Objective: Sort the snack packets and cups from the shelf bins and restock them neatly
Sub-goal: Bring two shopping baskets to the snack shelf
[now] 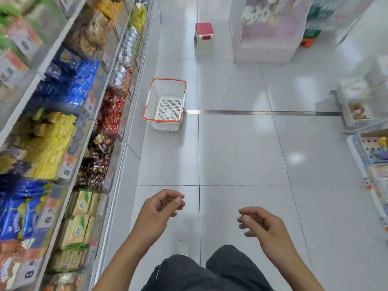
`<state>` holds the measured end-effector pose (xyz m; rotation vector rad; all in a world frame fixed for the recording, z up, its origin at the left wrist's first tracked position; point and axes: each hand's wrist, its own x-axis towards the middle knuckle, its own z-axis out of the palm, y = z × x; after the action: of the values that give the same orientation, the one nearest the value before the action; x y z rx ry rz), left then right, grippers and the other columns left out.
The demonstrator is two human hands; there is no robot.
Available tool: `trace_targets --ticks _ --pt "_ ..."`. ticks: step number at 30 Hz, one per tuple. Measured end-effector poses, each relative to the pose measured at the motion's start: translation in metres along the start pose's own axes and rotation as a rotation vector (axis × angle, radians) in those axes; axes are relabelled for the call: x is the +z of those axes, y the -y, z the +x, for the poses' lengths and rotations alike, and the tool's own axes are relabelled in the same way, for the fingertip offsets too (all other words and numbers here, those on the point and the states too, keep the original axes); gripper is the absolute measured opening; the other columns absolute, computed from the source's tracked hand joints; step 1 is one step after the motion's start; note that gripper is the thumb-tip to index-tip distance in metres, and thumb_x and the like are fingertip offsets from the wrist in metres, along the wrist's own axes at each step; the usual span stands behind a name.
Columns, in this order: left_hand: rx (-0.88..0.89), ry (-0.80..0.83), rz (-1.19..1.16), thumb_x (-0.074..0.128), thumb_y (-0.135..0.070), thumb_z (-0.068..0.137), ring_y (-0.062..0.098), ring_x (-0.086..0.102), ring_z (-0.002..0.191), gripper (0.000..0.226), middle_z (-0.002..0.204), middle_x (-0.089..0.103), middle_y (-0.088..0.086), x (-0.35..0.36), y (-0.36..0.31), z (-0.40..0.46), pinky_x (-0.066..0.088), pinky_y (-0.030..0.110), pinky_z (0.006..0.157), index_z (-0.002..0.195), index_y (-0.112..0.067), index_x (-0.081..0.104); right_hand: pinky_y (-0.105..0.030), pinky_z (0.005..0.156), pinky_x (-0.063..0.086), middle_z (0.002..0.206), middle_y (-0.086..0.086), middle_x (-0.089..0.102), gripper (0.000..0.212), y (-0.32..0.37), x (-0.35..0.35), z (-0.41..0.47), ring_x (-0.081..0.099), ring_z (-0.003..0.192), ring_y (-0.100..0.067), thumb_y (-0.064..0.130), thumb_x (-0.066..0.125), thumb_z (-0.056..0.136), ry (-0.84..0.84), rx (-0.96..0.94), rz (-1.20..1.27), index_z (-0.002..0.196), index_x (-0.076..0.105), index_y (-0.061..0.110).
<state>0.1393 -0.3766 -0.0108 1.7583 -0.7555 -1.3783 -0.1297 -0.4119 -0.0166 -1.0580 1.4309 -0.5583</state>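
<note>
1. We see our left hand [160, 208] and right hand [259, 224] loosely curled, holding nothing, above the floor [241, 154].
2. Snack packets [54, 141] fill the shelf [90, 114] at left.
3. A basket [165, 105] stands beside it.

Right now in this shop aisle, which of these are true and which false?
1. The basket on the floor holds nothing. True.
2. The left hand grips a packet. False: it holds nothing, fingers loosely curled.
3. The shelves stand to the person's left. True.
4. The stool has a blue top. False: its top is red.
5. The right hand rests on the basket. False: it hangs in the air, well short of it.
</note>
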Motion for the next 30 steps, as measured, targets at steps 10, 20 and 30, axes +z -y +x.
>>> trace_targets --ticks 10,20,30 --pt "0.000 0.095 0.084 0.060 -0.011 0.096 0.014 0.070 0.087 0.013 0.088 0.075 0.002 0.069 -0.150 0.248 0.054 0.024 0.075 0.097 -0.015 0.072 -0.027 0.069 0.058 0.087 -0.009 0.075 0.012 0.109 -0.050 0.247 0.070 0.085 -0.025 0.004 0.066 0.091 -0.050 0.053 0.093 0.097 0.074 0.012" --pt "-0.077 -0.186 -0.055 0.060 -0.013 0.097 0.011 0.071 0.086 0.012 0.088 0.075 0.001 0.027 -0.269 0.439 0.054 0.023 0.075 0.098 -0.017 0.071 -0.026 0.073 0.058 0.088 -0.001 0.075 0.013 0.304 -0.029 0.516 0.071 0.083 -0.013 0.011 0.064 0.094 0.238 -0.038 -0.112 0.100 0.074 0.017" --pt "-0.116 -0.189 -0.169 0.062 -0.011 0.095 0.012 0.071 0.087 0.010 0.087 0.075 -0.001 -0.029 -0.363 0.710 0.053 0.020 0.074 0.095 -0.017 0.071 -0.029 0.072 0.059 0.089 -0.006 0.075 0.014 0.433 0.018 0.761 0.072 0.083 -0.018 0.008 0.062 0.095 0.187 0.042 -0.187 0.100 0.074 0.013"
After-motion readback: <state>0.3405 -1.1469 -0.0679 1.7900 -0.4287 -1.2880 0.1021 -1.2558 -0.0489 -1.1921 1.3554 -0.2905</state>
